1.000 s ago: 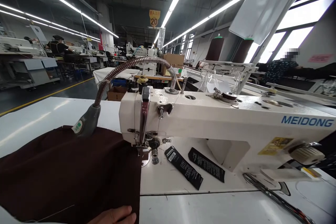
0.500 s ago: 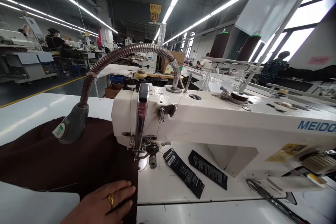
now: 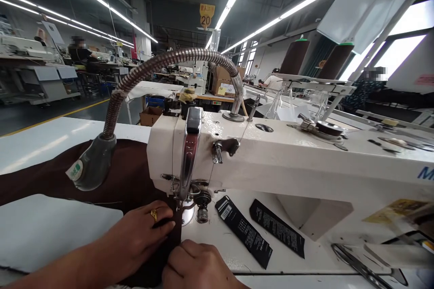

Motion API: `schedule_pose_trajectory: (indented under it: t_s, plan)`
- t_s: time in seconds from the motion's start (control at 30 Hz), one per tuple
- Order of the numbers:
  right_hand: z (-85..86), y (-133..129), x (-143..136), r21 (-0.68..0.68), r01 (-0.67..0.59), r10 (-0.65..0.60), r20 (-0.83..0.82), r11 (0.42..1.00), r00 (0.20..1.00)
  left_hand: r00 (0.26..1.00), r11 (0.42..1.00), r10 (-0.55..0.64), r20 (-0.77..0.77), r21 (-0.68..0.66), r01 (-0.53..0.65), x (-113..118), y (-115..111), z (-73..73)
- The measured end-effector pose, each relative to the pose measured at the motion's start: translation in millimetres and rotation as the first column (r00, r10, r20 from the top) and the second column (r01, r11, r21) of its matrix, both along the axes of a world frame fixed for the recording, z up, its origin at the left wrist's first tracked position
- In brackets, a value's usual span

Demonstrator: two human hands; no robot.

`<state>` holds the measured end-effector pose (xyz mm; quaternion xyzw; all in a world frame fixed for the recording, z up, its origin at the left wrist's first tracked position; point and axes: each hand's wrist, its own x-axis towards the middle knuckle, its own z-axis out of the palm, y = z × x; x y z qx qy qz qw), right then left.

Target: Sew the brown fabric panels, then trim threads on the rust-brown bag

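Dark brown fabric (image 3: 135, 156) lies under the needle area of a white sewing machine (image 3: 271, 158). My left hand (image 3: 142, 230), with a gold ring on one finger, is on the fabric just left of the presser foot. Its fingers are bent and drawn together on the cloth. My right hand (image 3: 200, 264) is closed at the near right edge of the same fabric, its fingertips hidden beneath the knuckles. Right of the needle, two black printed labels, one with a barcode (image 3: 244, 232) and one without (image 3: 277, 228), lie on the machine bed.
A flexible metal hose (image 3: 172, 56) arches over the machine head down to a grey nozzle (image 3: 93, 162). Black-handled scissors (image 3: 359, 264) lie at the right. Brown thread cones (image 3: 294, 58) stand behind. Other people sit or stand at distant stations.
My right hand has come into view at the fabric's near edge. My left hand has moved forward toward the needle, its fingers now bent instead of flat. The fabric has shifted, and the view has turned slightly left.
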<state>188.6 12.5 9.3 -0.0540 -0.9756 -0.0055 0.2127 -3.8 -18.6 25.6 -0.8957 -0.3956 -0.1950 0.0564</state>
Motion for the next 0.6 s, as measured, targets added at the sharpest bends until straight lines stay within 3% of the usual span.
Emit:
schedule_pose_trajectory:
  t_s: [0.13,0.23,0.43,0.6]
  plan:
    - [12.3,9.3,-4.8,-0.004,0.036,-0.036,0.022,0.999,0.999,0.999,0.998,0.013,0.043,0.067,-0.016,-2.7,14.3,4.8]
    - [12.3,13.1,-6.9,-0.082,0.102,-0.108,-0.060,0.991,0.992,0.995,0.994,0.003,0.099,0.105,-0.014,-3.3,14.9,6.6]
    - [8.5,15.2,-8.9,-0.327,0.116,-0.186,-0.191,0.938,0.964,0.911,0.967,0.176,0.372,-0.238,-0.089,17.6,-15.2,4.2]
    - [12.4,9.7,-2.6,-0.349,0.180,-0.216,-0.066,0.920,0.974,0.948,0.994,0.046,0.314,-0.109,-0.012,22.6,-21.7,-6.0]
